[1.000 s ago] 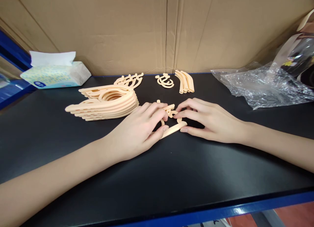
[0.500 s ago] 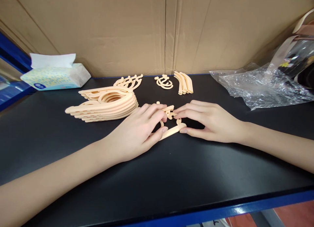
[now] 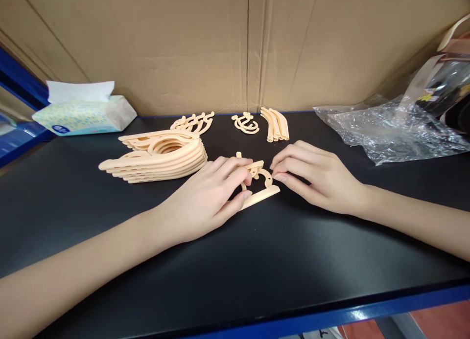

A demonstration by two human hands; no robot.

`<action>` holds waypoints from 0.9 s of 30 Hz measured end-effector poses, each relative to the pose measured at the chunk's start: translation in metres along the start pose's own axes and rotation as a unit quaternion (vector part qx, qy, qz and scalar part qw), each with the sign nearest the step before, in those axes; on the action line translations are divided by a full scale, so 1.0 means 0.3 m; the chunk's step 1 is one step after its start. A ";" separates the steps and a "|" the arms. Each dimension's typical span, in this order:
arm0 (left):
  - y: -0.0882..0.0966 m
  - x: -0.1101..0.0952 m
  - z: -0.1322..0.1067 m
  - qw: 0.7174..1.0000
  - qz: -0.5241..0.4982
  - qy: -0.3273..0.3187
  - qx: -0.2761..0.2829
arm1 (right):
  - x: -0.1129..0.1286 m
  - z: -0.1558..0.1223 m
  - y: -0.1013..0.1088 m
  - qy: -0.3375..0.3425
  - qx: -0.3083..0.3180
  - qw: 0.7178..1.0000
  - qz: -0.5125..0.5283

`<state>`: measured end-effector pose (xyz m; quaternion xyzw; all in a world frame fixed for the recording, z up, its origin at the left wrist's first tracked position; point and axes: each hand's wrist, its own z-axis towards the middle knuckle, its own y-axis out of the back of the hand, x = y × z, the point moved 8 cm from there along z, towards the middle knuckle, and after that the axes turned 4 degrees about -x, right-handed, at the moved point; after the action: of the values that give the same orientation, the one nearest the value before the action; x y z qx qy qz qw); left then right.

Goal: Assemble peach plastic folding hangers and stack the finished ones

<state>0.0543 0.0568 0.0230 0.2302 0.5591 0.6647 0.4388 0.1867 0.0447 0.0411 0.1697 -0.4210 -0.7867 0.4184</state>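
In the middle of the black table lies a partly assembled folding clothes hanger [image 3: 261, 196], cream plastic, with a straight bar in front and a curved piece behind. My left hand [image 3: 216, 194] is closed over its left part, thumb on the bar, and covers that end. Just off the hanger's right end is my right hand [image 3: 312, 177], fingers loosely curved and apart, with nothing visible in them. To the left, beside my left hand, is a stack of folded cream hangers [image 3: 165, 158].
At the back lie several cream hooks [image 3: 194, 122], a smaller group of hooks [image 3: 245, 123] and several curved arm pieces [image 3: 275, 124]. A tissue pack [image 3: 84, 115] stands back left. A crumpled clear plastic bag [image 3: 382, 128] lies right. Cardboard [image 3: 165, 45] rises behind.
My right hand has drawn back to the right and let go of the bar's end, uncovering the curved piece. My left hand stays on the hanger, which has barely shifted.
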 end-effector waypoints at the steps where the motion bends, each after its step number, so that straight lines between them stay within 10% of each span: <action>1: 0.001 -0.004 0.000 1.000 -0.003 -0.009 -0.003 | 0.000 0.000 -0.004 0.003 0.004 1.000 -0.003; 27: 0.021 0.007 0.001 0.999 -0.004 0.024 -0.040 | -0.017 -0.020 -0.062 -0.021 0.108 0.992 0.056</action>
<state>0.0513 0.0588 0.0286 0.1942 0.5435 0.6898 0.4371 0.1838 0.0513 0.0222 0.1735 -0.5209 -0.7157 0.4316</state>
